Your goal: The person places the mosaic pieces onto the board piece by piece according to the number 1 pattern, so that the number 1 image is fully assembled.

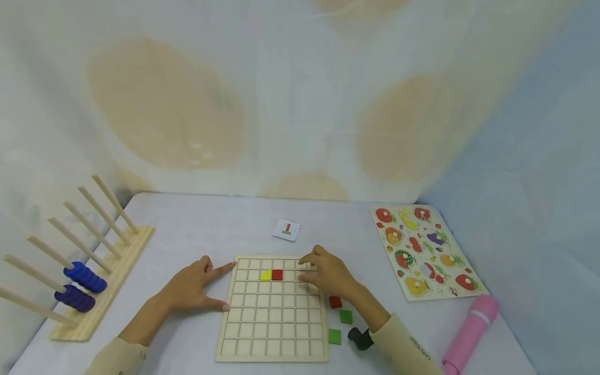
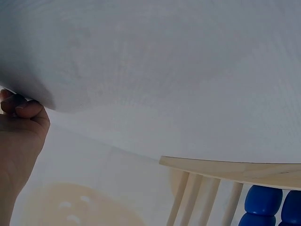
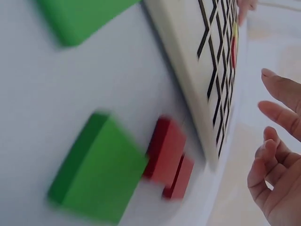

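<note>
A pale wooden grid board [image 1: 274, 315] lies flat on the table. In one of its upper rows a yellow piece [image 1: 265, 275] sits beside a red square tile [image 1: 277, 275]. My left hand [image 1: 194, 286] is at the board's left side, with the straight index finger and thumb at its edge and the other fingers bent. Over the upper right squares hovers my right hand [image 1: 328, 271], fingers spread and nothing between them. Right of the board lie a red tile [image 3: 165, 151] and green tiles [image 3: 101, 167]; the right wrist view shows a second red piece [image 3: 179, 178] behind the first.
A small card with a printed grid pattern [image 1: 286, 230] lies behind the board. On the left stands a peg abacus [image 1: 119, 268] with blue beads. To the right are a fruit puzzle board [image 1: 426, 252] and a pink cylindrical object [image 1: 470, 336]. A black object [image 1: 360, 338] is beside the right sleeve.
</note>
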The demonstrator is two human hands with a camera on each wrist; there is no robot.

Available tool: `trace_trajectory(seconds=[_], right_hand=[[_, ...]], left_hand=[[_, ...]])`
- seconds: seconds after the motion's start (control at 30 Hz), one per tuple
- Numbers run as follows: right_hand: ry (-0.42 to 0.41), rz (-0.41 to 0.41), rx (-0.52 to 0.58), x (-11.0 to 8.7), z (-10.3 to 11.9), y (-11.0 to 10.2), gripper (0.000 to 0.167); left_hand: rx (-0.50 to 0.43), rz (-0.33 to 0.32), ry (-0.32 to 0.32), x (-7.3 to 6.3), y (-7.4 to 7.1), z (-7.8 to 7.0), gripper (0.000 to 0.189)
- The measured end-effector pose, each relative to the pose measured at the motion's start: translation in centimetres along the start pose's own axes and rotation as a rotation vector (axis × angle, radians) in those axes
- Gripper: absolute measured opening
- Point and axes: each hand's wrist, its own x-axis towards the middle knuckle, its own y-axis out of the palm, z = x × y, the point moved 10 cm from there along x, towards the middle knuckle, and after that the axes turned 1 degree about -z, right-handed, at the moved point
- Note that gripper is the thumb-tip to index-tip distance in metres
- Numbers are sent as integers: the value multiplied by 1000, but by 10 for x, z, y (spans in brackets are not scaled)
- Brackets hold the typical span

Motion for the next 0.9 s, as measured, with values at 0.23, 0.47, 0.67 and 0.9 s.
trace_trajectory(seconds=[0.23,0.47,0.67,0.9], right_hand=[[110,-4,63,-17,-28,-11,32],[148,10,115,-31,-48,-19,30],[137,65,127,-38,-63,-22,32],[143,134,130,-46,-77,-19,33]], left_hand=[[-1,41,-25,1,2,3,103],[-23,27,-26,0,3,4,103],[-28,25,-28,1,3,3,102],[-19,24,-23,0,3,4,102]])
